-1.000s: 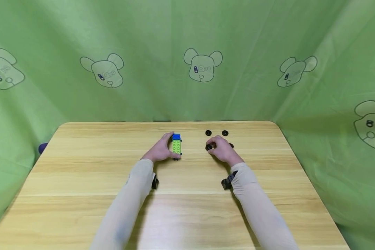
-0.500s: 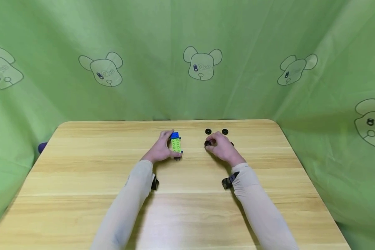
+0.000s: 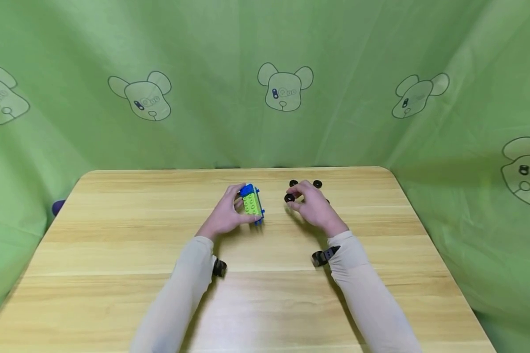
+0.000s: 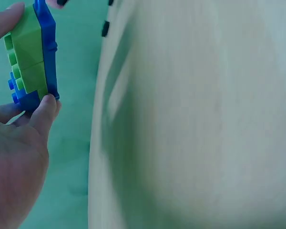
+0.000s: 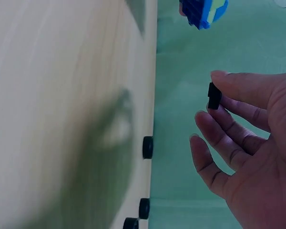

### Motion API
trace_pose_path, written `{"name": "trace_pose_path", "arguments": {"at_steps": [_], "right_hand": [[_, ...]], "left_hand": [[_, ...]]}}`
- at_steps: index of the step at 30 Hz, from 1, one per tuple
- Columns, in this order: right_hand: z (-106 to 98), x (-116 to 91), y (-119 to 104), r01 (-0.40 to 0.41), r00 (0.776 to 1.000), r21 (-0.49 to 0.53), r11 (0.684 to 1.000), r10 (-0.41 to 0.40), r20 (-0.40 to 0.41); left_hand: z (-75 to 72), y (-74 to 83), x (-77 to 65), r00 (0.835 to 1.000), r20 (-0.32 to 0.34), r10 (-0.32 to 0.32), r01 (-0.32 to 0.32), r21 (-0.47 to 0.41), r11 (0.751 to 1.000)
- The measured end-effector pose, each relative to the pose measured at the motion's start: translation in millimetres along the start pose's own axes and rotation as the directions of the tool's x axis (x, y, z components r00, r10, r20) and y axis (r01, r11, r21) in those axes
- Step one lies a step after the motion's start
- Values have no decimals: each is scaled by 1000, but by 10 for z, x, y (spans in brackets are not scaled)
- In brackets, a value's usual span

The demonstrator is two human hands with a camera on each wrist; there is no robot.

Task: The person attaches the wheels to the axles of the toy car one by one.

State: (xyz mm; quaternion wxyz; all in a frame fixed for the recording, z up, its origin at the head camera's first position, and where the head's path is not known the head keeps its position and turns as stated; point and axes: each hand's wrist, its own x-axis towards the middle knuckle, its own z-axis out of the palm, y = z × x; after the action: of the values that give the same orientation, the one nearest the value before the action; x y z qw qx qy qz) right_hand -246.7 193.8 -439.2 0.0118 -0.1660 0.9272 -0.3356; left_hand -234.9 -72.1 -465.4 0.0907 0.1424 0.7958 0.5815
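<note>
My left hand point(image 3: 225, 214) grips a building-block car body point(image 3: 251, 203) by its two ends, thumb on the near end and fingers at the far one. The body has bright green studded blocks on a blue base with short axle stubs along its side. In the left wrist view the car body point(image 4: 33, 57) hangs tilted, off the table. My right hand point(image 3: 313, 206) pinches a small black toy wheel point(image 3: 289, 198) between thumb and fingertips. The right wrist view shows this wheel point(image 5: 214, 96) edge-on, above the table and apart from the car body point(image 5: 202, 12).
Three more black wheels lie on the wooden table point(image 3: 265, 304) beyond and beside my right hand: a far-left wheel point(image 3: 293, 183), a far-right wheel point(image 3: 317, 184), and one mostly hidden behind the hand. A green curtain point(image 3: 212, 132) hangs along the table's back and sides.
My left hand has lifted the car body off the table and tilted it, its side with the axle stubs turning into view. My right hand has raised the wheel and moved slightly left.
</note>
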Motion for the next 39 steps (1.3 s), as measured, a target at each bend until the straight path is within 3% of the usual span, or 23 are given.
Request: {"name": "trace_pose_path", "arguments": {"at_steps": [5,11,16,19,24,26,30,39], "right_hand": [[-30,-25,-110,21,1000,-16,1000,-21,-4],[-52,-53,-219,49,999,-25,998,-50,-18],[-53,-79,-292,51,999,-25,998,-52,-18],[-41,-91,-314,55,998,-24,998,-55,-16],[-18,-108,-335,66,998,-34,997,-67,-13],[-15,-117,-349,70,997,-33,997,-70,-10],[-18,-143,-392,71,997,-30,997,-71,-6],[-17,-206,-491,102,995,-46,994,-102,2]], "left_hand": [[32,28,-80,998,4,67,-66,-164,984],[62,50,-147,1000,20,12,-4,-372,928],[77,46,-188,1000,21,-12,21,-472,881],[83,21,-208,999,45,-16,38,-552,833],[103,-33,-224,995,101,14,61,-698,713],[108,-46,-226,993,115,41,56,-727,684],[112,-47,-244,990,123,71,43,-735,677],[126,-49,-278,991,110,77,24,-711,703]]}}
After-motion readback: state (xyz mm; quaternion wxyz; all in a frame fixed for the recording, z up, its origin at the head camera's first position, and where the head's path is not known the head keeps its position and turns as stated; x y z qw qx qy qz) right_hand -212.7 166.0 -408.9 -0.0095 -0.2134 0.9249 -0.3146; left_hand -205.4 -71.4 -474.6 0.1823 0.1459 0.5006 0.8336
